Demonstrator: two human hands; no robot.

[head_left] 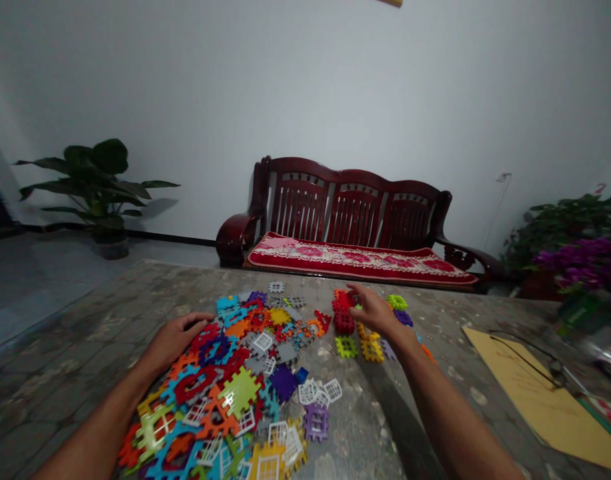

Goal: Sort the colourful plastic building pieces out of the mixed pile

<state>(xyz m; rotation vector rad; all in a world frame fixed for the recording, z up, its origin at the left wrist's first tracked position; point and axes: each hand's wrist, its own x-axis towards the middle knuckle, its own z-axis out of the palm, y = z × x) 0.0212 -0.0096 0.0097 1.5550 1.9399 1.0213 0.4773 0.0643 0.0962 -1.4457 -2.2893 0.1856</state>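
A wide heap of colourful plastic interlocking building pieces [240,390] covers the left middle of the table. At its left edge, my left hand [175,339] rests against the pieces, fingers loosely extended and thumb apart, holding nothing I can see. My right hand [375,312] is above a smaller sorted group, with thumb and fingers spread beside a stack of red pieces [343,321]. Whether its fingertips touch the red stack I cannot tell. Close to that hand lie a lime-green piece [346,346] and yellow pieces [371,348]; the forearm partly hides a lavender piece.
On the right of the stone-patterned table [355,413] lie a tan envelope [550,393] and a dark cable. Purple flowers [585,263] stand at the far right. Behind the table is a dark wooden bench [355,200] with a red cushion; a potted plant [110,220] stands left.
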